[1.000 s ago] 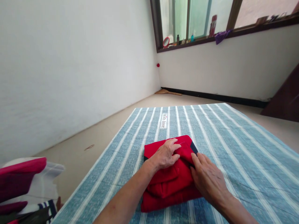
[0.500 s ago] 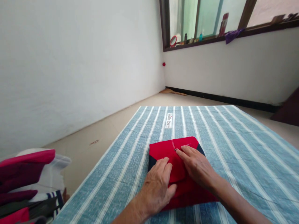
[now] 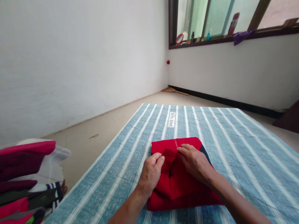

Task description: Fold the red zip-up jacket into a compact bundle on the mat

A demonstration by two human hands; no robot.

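Note:
A folded red garment [image 3: 187, 186] with navy side panels lies on the blue striped cloth [image 3: 116, 174] in front of me. My left hand [image 3: 151, 171] pinches a flap of it between thumb and fingers at the left, lifting the red fabric into a raised fold. My right hand [image 3: 195, 161] lies over the right part of the garment, its fingertips closed on the upper edge of the same flap. The right thumb is hidden under the hand. Beneath the flap, a small dark gap shows.
A pile of clothes [image 3: 25, 174] in pink, maroon, white and black stands at the lower left. The cloth carries a "With love" label [image 3: 171, 119]. Behind are a white wall [image 3: 81, 62], a broom [image 3: 174, 90] on the floor, and a windowsill [image 3: 210, 41] with bottles.
My left hand has gone from lying on the garment to gripping its flap and has shifted slightly left. The red fabric is now raised, covering the small metal zip pull seen before.

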